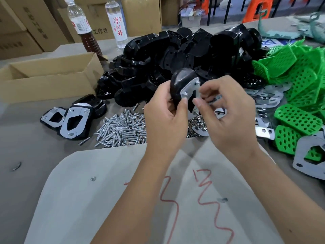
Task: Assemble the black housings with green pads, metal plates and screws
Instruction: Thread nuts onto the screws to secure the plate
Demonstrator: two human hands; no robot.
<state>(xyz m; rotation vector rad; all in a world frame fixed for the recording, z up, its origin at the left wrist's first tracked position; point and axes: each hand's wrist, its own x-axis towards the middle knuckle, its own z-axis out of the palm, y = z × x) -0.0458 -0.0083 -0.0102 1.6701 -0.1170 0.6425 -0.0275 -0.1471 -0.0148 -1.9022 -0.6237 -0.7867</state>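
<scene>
The left hand [164,110] grips a rounded black plastic housing [181,81] above the tabletop [35,155], thumb on its silver metal plate [189,90], while the right hand's [226,110] fingers [197,103] curl at the plate's lower edge, seemingly pinching something too small to make out. A small fastener could slip from so light a pinch and vanish into the loose steel screws [123,127] heaped below; cardboard boxes [49,78] and clear water bottles [117,22] stand behind
</scene>
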